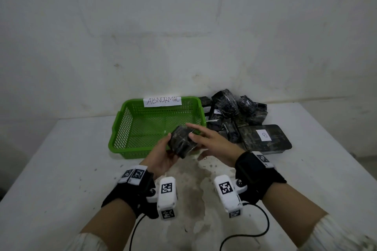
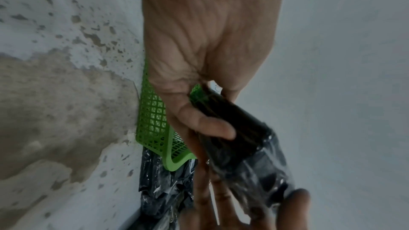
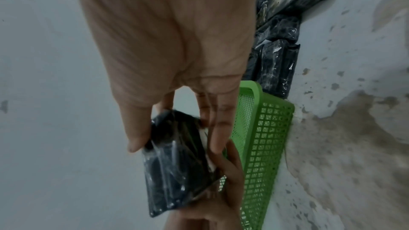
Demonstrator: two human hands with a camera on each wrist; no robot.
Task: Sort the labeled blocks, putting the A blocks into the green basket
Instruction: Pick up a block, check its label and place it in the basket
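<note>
A black plastic-wrapped block (image 1: 182, 142) hangs in the air over the front right corner of the green basket (image 1: 122, 126). My left hand (image 1: 166, 149) grips it from below and the left, thumb curled on its side (image 2: 221, 130). My right hand (image 1: 193, 134) pinches its right end between the thumb and fingers, the index finger stretched out above it. In the right wrist view a white label (image 3: 204, 134) shows on the block (image 3: 177, 163) under my fingers; its letter is hidden. The basket holds no blocks.
A pile of black wrapped blocks (image 1: 230, 112) lies right of the basket; a flat one in front is labelled B (image 1: 264, 135). A paper sign reading ABNORMAL (image 1: 162, 101) hangs on the basket's far wall. The white table (image 1: 61, 169) is stained near me; a wall stands behind.
</note>
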